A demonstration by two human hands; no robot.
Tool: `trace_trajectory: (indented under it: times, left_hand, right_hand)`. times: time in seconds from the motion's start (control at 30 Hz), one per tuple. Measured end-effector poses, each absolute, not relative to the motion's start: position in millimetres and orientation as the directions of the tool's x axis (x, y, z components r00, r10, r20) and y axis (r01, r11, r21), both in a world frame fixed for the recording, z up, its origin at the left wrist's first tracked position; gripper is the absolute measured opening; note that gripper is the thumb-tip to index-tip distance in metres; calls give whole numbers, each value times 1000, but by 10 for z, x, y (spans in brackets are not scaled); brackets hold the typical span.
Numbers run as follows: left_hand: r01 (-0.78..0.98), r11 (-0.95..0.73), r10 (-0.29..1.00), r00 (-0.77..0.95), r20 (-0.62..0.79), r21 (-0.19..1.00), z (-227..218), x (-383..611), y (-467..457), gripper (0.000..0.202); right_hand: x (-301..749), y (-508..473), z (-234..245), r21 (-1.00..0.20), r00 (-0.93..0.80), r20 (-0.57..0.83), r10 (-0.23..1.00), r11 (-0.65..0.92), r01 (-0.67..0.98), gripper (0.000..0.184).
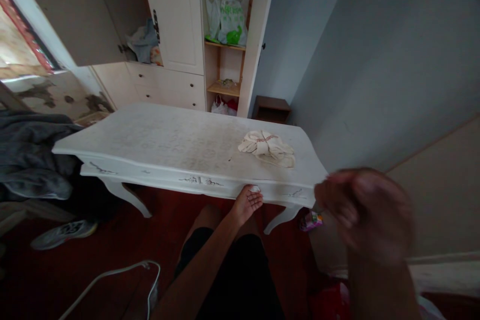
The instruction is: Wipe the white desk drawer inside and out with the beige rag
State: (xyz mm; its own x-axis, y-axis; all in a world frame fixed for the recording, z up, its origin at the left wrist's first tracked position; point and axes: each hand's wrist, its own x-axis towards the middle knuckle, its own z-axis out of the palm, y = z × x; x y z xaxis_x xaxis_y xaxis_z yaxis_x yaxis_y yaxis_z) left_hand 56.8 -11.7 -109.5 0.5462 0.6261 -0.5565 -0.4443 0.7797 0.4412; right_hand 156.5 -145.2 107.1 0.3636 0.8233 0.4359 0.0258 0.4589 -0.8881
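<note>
A low white table [157, 135] with carved legs stands in front of me. On its right end lies a crumpled cream cloth [268, 147] with a red pattern. My left hand [246, 203] reaches to the table's front edge, its fingers curled against the apron under the top. My right hand [365, 212] is raised close to the camera at the right, near the table's right corner; it is blurred and its fingers cannot be made out.
A cream wardrobe [176, 20] with open doors stands behind the table, plastic bags [227, 12] on its shelf. A dark blanket [30, 152] lies at the left, a grey shoe [63, 232] and a white cable [112, 275] on the red floor. A grey wall runs along the right.
</note>
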Motion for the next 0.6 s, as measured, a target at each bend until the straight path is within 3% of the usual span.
trace_trajectory:
  times: [0.07, 0.2, 0.33, 0.6]
  left_hand:
    - [-467, 769, 639, 530, -558, 437, -1089, 570, -139, 24]
    - [-440, 773, 634, 520, -573, 457, -1100, 540, -216, 29]
    - [-391, 786, 618, 526, -584, 479, -1117, 463, -344, 34]
    - [-343, 796, 599, 564, -568, 499, -1159, 283, -741, 38]
  right_hand:
    - [1743, -1089, 895, -916, 364, 370, 855, 400, -8, 26]
    - [2239, -473, 340, -945, 501, 291, 815, 327, 17, 44]
    - [2501, -252, -67, -970, 517, 224, 826, 241, 34, 50]
    - [2635, -34, -205, -943, 581, 115, 806, 273, -192, 57]
